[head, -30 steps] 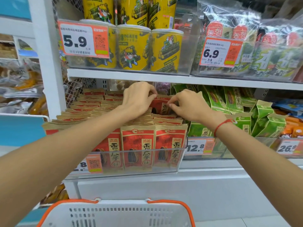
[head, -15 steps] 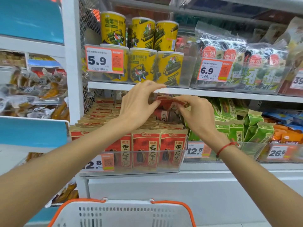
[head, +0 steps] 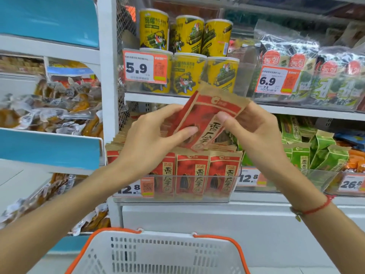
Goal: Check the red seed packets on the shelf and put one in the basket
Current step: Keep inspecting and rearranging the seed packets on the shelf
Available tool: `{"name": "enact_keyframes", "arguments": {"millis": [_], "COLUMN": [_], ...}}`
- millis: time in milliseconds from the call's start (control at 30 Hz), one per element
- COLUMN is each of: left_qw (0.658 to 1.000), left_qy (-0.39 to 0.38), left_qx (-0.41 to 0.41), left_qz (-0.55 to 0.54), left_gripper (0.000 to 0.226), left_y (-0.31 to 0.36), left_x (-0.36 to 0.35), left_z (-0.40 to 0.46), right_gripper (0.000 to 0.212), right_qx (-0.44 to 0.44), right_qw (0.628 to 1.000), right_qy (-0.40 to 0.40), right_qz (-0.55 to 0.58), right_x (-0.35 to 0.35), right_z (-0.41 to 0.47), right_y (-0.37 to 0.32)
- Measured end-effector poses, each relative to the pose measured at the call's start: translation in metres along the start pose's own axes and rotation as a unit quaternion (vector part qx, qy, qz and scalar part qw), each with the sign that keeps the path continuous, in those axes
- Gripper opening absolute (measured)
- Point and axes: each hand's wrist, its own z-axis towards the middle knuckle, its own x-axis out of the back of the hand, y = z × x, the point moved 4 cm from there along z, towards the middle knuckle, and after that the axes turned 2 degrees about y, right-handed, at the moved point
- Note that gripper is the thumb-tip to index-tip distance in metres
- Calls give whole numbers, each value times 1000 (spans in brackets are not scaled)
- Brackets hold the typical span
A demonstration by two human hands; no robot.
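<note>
Before white shop shelves (head: 177, 98), we pinch one flat red-and-tan paper seed packet (head: 209, 117) between our left hand (head: 152, 135) and right hand (head: 254, 131), above the white orange-rimmed plastic basket (head: 158, 252).

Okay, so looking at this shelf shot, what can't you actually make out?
Head view only:
- Held red packet: the back faces away; thumbs of the left hand and right hand cover parts of the front; small print is motion-blurred.
- Basket: its bottom is cut off by the lower edge, so its contents are unknown.
- 12.8 price tag: the left forearm hides its left part.
- Rear red packets: only their top edges show.
</note>
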Motion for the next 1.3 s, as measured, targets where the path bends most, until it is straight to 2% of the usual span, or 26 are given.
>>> {"name": "enact_keyframes", "arguments": {"millis": [133, 233, 333, 467, 600, 733, 1000, 1067, 1200, 1300], "left_qw": [993, 976, 945, 910, 891, 891, 895, 903, 921, 930], "left_qy": [-63, -119, -163, -235, -256, -249, -231, -213, -155, -112], "left_qx": [69, 145, 240, 311, 337, 344, 342, 336, 319, 306], "left_qz": [-65, -112, -154, -144, -162, -164, -166, -164, -164, -170], "left_gripper": [38, 29, 32, 29, 23, 25, 20, 18, 19, 20], "left_y": [-6, -24, -45, -62, -66, -62, -58, -57, -57, -58], "left_x": [-7, -23, -36, -40, -43, -47, -43, -42, -41, -38], "left_z": [-19, -46, -73, -101, -115, -116, -118, -117, -115, -113], "right_gripper": [20, 26, 32, 33, 44, 69, 74, 67, 23, 22], "right_qx": [-70, -212, -342, -363, -422, -427, -392, -391, -371, -373], "right_qw": [997, 976, 938, 928, 903, 902, 915, 916, 924, 916], "right_qy": [-7, -43, -58, -78, -81, -56, -68, -63, -96, -143], "right_qz": [6, 15, 28, -2, -13, -41, -68, -62, -3, 25], "right_x": [-10, -16, -23, -32, -41, -42, -48, -45, -50, -55], "right_z": [-12, -37, -62, -81, -95, -98, -95, -95, -98, -103], "right_y": [10, 40, 70, 87, 96, 105, 102, 103, 96, 93]}}
